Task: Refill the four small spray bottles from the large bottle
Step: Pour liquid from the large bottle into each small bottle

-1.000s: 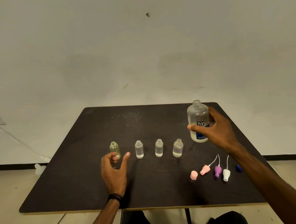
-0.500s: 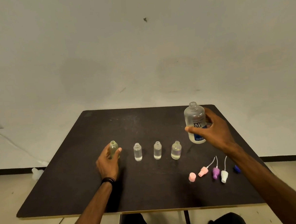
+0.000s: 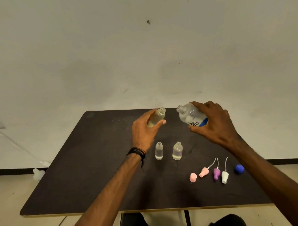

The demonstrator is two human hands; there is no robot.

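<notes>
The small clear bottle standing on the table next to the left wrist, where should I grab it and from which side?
Grip the narrow clear bottle around its straight body, below the open neck, thumb and fingers on opposite sides. Come from its left: the rounder bottle stands close on its right. It is upright and uncapped with liquid inside, so keep it vertical.

Above the dark rectangular desk (image 3: 88, 170), the left hand (image 3: 143, 131) holds a small clear yellowish bottle (image 3: 156, 118) in its grip, tilted, its open neck towards the large clear labelled bottle (image 3: 190, 115) that the right hand (image 3: 214, 124) tips leftward. The two mouths are near, not touching. Two small clear uncapped bottles (image 3: 159, 151) stand upright below.
</notes>
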